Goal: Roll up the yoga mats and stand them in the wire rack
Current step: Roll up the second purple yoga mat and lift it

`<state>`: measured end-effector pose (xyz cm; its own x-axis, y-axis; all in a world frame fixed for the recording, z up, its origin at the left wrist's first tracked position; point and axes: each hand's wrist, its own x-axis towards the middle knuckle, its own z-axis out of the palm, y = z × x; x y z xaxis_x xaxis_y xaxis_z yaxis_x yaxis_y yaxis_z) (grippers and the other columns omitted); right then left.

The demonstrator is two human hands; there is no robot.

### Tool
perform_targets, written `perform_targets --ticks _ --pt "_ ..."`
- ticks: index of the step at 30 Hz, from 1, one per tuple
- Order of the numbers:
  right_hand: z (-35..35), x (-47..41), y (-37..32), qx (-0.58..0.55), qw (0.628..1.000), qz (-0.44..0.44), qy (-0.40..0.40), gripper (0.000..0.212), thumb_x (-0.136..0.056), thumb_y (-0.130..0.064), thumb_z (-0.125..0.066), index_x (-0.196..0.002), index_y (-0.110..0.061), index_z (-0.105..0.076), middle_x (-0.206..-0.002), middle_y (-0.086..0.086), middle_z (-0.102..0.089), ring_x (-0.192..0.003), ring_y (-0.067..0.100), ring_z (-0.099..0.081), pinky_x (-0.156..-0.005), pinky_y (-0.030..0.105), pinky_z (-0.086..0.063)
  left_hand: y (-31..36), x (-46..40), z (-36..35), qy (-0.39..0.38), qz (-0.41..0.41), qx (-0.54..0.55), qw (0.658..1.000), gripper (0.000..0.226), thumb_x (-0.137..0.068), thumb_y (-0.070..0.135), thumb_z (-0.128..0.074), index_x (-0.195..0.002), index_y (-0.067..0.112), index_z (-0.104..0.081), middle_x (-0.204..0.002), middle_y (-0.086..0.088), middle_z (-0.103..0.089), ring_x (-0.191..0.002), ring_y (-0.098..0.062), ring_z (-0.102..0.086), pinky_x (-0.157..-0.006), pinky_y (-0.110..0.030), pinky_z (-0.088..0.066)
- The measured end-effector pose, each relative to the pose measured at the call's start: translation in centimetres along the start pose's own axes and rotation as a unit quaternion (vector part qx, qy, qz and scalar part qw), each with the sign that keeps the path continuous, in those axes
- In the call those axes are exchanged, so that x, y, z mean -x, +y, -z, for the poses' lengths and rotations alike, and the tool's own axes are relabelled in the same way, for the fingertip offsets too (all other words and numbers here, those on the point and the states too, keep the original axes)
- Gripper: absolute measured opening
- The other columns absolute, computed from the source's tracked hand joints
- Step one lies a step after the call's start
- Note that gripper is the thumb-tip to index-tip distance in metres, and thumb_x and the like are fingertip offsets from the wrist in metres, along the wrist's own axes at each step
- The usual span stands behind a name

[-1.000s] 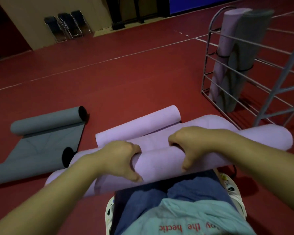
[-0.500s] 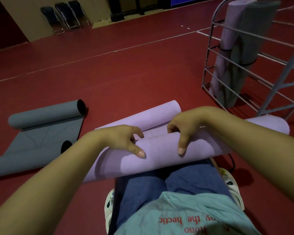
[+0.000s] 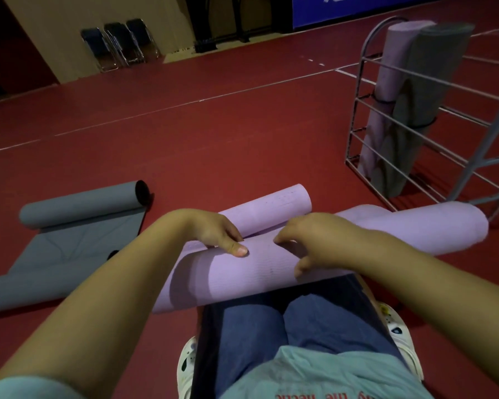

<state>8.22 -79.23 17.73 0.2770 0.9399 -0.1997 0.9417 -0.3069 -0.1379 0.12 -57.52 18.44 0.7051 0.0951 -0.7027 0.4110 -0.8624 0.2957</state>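
Head view showed a soft lilac foam yoga mat, finely ribbed and partly rolled into a thick tube, lying across the person's knees on the dark red floor. The left hand curled over the roll's far edge, thumb flat on the foam; the right hand gripped the same roll beside it, fingers hooked over the top. The mat's far end was curled into a smaller tube just beyond the hands. A grey foam mat, smooth with a black underside, lay half unrolled to the left, well apart from the lilac one. At the right stood a thin grey wire rack with a rounded top corner, holding a rolled lilac mat and a rolled grey mat, both upright and banded. The lilac roll's right end lay just beside the rack's base. Open floor stretched ahead toward the folding chairs by the wall.
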Motion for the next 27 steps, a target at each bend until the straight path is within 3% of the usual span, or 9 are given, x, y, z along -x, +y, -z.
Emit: perform_targets --ticks 4,9,13,16,21,25,27 --pt "-0.7 -0.5 0.7 -0.035 0.999 -0.033 0.016 0.069 -0.066 -0.040 -0.079 -0.130 -0.033 -0.054 -0.127 -0.011 -0.058 -0.113 0.014 -0.055 -0.091 0.036 -0.049 0.3 -0.1 0.3 0.013 0.010 -0.022 1.000 0.053 -0.081 0.054 -0.065 -0.126 0.025 -0.060 -0.125 0.007 -0.059 -0.113 -0.015 -0.055 -0.099 -0.031 -0.045" --pt "0.2 -1.5 2.0 -0.095 0.995 -0.035 -0.005 0.066 -0.067 -0.041 -0.080 -0.128 -0.031 -0.057 -0.118 -0.010 -0.064 -0.106 0.012 -0.058 -0.091 0.034 -0.049 1.2 2.7 -1.5 0.225 -0.084 -0.061 0.969 0.046 -0.073 0.045 -0.077 -0.113 0.025 -0.067 -0.107 0.010 -0.064 -0.098 -0.009 -0.059 -0.089 -0.024 -0.047" --pt "1.1 -2.5 2.9 -0.122 0.991 -0.031 -0.040 0.061 -0.070 -0.039 -0.079 -0.127 -0.032 -0.058 -0.117 -0.012 -0.062 -0.105 0.011 -0.058 -0.093 0.033 -0.049 1.6 4.4 -4.5 0.293 -0.126 -0.141 0.937 0.055 -0.069 0.046 -0.079 -0.118 0.025 -0.065 -0.112 0.006 -0.062 -0.103 -0.011 -0.056 -0.089 -0.025 -0.043" --pt "2.0 -3.1 3.0 -0.129 0.989 -0.029 -0.065 0.057 -0.072 -0.037 -0.079 -0.125 -0.033 -0.059 -0.119 -0.014 -0.062 -0.106 0.009 -0.058 -0.096 0.034 -0.048 1.2 3.5 -5.5 0.337 -0.097 -0.154 0.924 0.055 -0.074 0.046 -0.074 -0.123 0.028 -0.060 -0.118 0.007 -0.060 -0.109 -0.012 -0.056 -0.089 -0.024 -0.041" --pt "2.5 -3.1 3.2 -0.155 0.985 -0.033 -0.062 0.052 -0.078 -0.032 -0.075 -0.128 -0.030 -0.060 -0.121 -0.017 -0.062 -0.106 0.003 -0.057 -0.096 0.027 -0.044 1.0 2.6 -3.9 0.308 -0.077 -0.125 0.940 0.052 -0.074 0.042 -0.077 -0.120 0.022 -0.064 -0.114 0.002 -0.064 -0.105 -0.017 -0.057 -0.088 -0.027 -0.042" --pt "2.1 -1.9 2.0 -0.116 0.992 -0.033 0.023 0.040 -0.081 -0.025 -0.071 -0.120 -0.028 -0.065 -0.117 -0.014 -0.065 -0.103 0.004 -0.058 -0.091 0.023 -0.046 1.1 2.2 -2.3 0.270 -0.079 -0.087 0.956 0.046 -0.075 0.034 -0.079 -0.116 0.019 -0.067 -0.108 0.003 -0.067 -0.093 -0.012 -0.058 -0.077 -0.021 -0.041" --pt "1.5 -1.4 1.6 -0.072 0.995 -0.024 0.061 0.032 -0.080 -0.027 -0.069 -0.113 -0.027 -0.069 -0.113 -0.012 -0.066 -0.101 0.007 -0.059 -0.088 0.027 -0.047 1.0 1.7 -1.5 0.244 -0.081 -0.068 0.964 0.043 -0.075 0.031 -0.079 -0.113 0.017 -0.068 -0.106 0.003 -0.068 -0.090 -0.011 -0.058 -0.080 -0.022 -0.044"
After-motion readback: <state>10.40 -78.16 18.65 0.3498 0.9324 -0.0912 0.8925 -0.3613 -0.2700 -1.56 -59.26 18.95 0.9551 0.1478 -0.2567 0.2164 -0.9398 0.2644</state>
